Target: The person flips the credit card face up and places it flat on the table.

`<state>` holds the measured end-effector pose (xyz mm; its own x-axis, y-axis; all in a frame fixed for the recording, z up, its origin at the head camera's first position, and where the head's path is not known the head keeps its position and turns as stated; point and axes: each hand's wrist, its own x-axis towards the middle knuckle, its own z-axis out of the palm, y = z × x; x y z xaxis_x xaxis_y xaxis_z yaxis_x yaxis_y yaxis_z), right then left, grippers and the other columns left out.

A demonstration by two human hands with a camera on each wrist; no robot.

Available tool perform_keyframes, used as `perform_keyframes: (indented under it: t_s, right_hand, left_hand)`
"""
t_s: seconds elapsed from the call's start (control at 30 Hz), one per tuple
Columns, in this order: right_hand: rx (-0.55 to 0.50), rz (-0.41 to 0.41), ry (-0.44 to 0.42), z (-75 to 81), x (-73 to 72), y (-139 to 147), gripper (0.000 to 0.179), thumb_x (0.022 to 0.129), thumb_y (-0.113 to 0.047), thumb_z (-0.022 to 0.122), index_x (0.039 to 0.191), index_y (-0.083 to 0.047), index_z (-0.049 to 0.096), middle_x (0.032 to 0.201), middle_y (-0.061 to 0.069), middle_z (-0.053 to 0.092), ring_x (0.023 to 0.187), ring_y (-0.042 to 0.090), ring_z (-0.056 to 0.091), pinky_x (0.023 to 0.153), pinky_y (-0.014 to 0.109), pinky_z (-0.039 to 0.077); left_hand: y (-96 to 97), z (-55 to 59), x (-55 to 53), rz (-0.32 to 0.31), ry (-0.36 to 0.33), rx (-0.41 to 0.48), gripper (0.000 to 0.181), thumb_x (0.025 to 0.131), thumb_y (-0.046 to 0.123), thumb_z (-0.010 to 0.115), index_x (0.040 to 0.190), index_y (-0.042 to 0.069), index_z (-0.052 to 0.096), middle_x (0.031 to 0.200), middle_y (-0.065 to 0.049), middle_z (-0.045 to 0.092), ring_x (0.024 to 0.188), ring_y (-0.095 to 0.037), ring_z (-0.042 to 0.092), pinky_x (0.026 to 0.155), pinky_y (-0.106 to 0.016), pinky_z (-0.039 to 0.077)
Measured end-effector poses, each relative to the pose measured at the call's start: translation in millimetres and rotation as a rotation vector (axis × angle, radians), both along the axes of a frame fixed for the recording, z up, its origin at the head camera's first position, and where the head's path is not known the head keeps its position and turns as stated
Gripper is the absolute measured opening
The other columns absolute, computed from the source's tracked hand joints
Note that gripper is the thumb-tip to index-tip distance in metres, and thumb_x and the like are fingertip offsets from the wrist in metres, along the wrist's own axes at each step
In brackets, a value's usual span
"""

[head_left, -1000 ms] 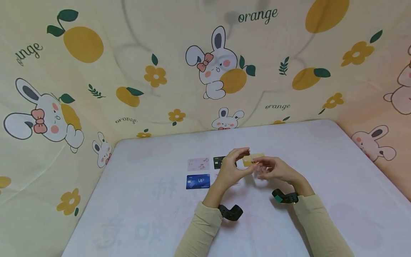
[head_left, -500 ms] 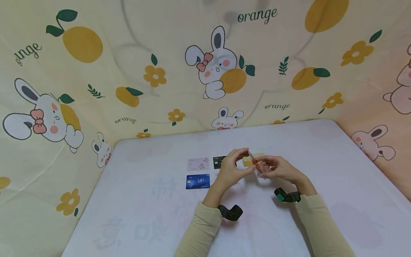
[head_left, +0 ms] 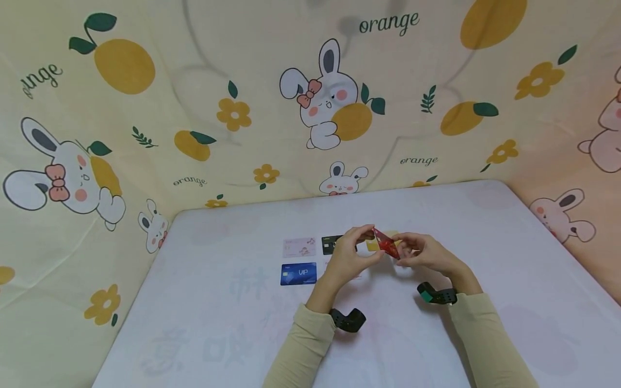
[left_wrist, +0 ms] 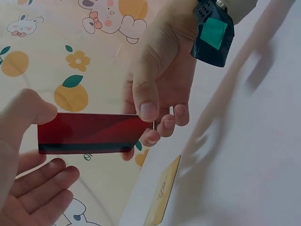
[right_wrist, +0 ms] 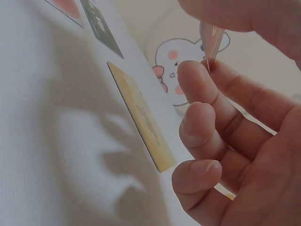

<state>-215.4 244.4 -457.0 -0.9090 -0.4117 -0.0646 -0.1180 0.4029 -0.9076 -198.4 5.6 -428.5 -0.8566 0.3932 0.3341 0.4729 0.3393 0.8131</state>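
A red card (head_left: 386, 243) with a dark stripe on one face is raised above the table between both hands. My left hand (head_left: 346, 256) pinches one end of it between thumb and index finger. At the opposite end, the thumb and index finger of my right hand (head_left: 429, 253) pinch it too; the other right fingers are loosely curled. In the left wrist view, the striped red face (left_wrist: 89, 134) shows flat. A gold card (right_wrist: 141, 120) lies on the table just behind the hands. The right wrist view catches only a sliver of the red card (right_wrist: 212, 42).
On the white table (head_left: 204, 302) lie a pale pink card (head_left: 298, 247), a black card (head_left: 329, 245) partly covered by my left hand, and a blue VIP card (head_left: 298, 274). Another card is mostly hidden behind the left wrist. Patterned cloth (head_left: 271, 64) hangs behind the table.
The red card has turned from nearly edge-on, so its red face now shows in the head view. My right hand has shifted slightly right; the left has hardly moved.
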Motion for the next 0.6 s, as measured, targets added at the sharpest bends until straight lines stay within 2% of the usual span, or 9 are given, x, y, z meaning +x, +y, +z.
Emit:
perform_keyframes:
  t_s: [0.2,0.6]
  right_hand:
    - [0.006,-0.008,0.018,0.3,-0.1,0.8,0.059,0.078,-0.009,0.077,0.13,0.003,0.05,0.087,-0.004,0.059,0.076,0.006,0.051,0.066,0.024,0.045]
    - [0.012,-0.033,-0.004,0.5,-1.2,6.2,0.063,0.078,-0.009,0.078,0.133,0.002,0.049,0.091,-0.003,0.059,0.079,0.005,0.052,0.069,0.022,0.046]
  left_hand:
    - [-0.6,-1.2,-1.3,0.002,-0.009,-0.018,0.056,0.083,0.017,0.075,0.133,0.006,0.054,0.118,-0.011,0.065,0.11,-0.021,0.065,0.098,-0.035,0.052]
    - [-0.6,-6.1,-4.0,0.001,-0.027,-0.024,0.057,0.082,0.014,0.075,0.133,0.005,0.053,0.112,-0.012,0.064,0.104,-0.021,0.066,0.096,-0.031,0.053]
